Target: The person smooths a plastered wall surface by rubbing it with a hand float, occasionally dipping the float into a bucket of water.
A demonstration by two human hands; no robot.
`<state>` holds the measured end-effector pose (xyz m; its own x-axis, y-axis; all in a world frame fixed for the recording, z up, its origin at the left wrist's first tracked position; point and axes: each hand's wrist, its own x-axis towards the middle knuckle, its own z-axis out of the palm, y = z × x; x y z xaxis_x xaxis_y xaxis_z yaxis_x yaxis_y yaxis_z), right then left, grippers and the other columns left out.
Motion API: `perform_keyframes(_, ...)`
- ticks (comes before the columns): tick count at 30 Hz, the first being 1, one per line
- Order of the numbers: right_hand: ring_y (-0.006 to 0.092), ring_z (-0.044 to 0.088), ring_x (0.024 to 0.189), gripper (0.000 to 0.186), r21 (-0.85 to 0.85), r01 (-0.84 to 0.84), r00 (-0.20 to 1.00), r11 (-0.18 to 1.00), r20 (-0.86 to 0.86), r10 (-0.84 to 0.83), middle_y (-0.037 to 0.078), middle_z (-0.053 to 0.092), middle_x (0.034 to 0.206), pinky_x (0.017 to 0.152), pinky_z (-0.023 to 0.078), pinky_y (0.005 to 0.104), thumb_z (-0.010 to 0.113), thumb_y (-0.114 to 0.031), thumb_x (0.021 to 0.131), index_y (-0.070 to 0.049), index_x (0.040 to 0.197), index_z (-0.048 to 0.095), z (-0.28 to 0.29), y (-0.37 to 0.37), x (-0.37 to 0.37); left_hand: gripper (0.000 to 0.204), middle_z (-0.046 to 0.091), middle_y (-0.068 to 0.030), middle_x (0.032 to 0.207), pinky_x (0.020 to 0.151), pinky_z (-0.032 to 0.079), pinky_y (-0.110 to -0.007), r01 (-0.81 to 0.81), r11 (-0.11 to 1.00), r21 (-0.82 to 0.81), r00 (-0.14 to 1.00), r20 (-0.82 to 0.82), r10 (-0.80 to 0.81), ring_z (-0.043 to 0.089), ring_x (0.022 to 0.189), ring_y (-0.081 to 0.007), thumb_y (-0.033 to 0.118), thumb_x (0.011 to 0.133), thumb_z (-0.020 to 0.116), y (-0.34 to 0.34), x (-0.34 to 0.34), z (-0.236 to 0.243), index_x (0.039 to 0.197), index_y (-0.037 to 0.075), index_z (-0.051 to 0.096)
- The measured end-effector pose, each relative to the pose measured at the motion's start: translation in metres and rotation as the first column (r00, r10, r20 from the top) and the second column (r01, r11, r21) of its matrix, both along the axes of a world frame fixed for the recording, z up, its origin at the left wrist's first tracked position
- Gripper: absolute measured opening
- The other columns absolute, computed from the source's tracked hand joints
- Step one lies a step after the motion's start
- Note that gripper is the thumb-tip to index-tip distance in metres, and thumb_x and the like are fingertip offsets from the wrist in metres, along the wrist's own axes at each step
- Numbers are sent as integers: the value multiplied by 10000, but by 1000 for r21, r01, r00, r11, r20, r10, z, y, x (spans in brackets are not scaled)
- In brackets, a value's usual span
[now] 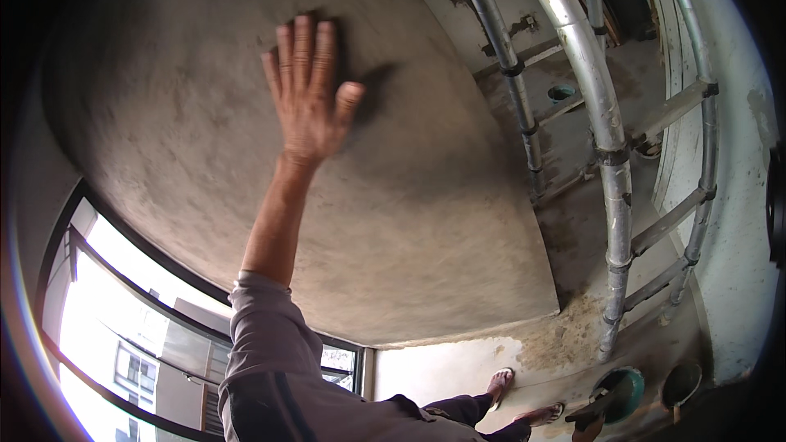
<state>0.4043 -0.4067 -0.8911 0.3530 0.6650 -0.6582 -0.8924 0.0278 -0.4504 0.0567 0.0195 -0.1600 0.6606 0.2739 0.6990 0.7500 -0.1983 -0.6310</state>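
My left hand [309,102] is raised against a grey-brown plastered wall [426,237]. Its back faces me, the fingers point up and are slightly apart, and the thumb sticks out to the right. Between the fingers I see no tool; the palm side is hidden, so how firmly it touches the plaster cannot be told. A dark shadow falls on the plaster beside the thumb. The bare forearm comes out of a pushed-up grey sleeve [274,319]. My right hand does not show.
Silver metal ladder or scaffold poles [594,90] with rungs stand at right. Low by my sandalled feet [499,385] are a green-rimmed bucket [638,389] with a dark tool across it and a dark bucket [681,383]. A dark-framed window [147,295] is at lower left.
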Motion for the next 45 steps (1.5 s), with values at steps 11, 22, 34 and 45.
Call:
perform_keyframes(11, 342, 569, 1268, 659, -29, -61, 998, 998, -36, 60, 171, 545, 1437, 1054, 481, 438, 577, -239, 894, -68, 1514, 430, -8, 15, -12, 730, 310, -67, 1655, 1248, 60, -561, 63, 997, 36, 977, -207, -54, 183, 1555, -318, 696, 995, 331, 9, 22, 32, 1565, 247, 409)
perform_keyframes(22, 358, 553, 1303, 662, -244, 80, 997, 966, 33, -74, 191, 545, 1454, 1078, 463, 446, 570, -241, 868, -59, 1495, 464, -90, -31, 25, 791, 188, -237, 1653, 1241, 123, -517, -294, 946, 136, 853, 483, 196, 148, 1527, -429, 523, 1055, 380, 2, -187, -228, 1587, -37, 208)
perform_keyframes(34, 369, 498, 1374, 622, -962, -144, 600, 232, 102, 794, 218, 518, 1489, 1158, 384, 421, 546, -281, 906, -52, 1482, 501, -225, -31, 149, 759, 345, -260, 1588, 1199, 248, -540, 124, 955, 271, 987, -133, -91, 303, 1461, -461, 486, 1046, 454, 33, -95, -314, 1553, -56, 297)
perform_keyframes(45, 332, 517, 1365, 603, -965, -82, 632, 249, 143, 762, 182, 532, 1488, 1124, 411, 405, 575, -296, 975, -75, 1522, 452, -351, -37, 155, 732, 381, -271, 1561, 1174, 285, -553, 290, 920, 262, 932, -298, -208, 356, 1428, -465, 480, 1045, 475, 55, -74, -338, 1546, -35, 331)
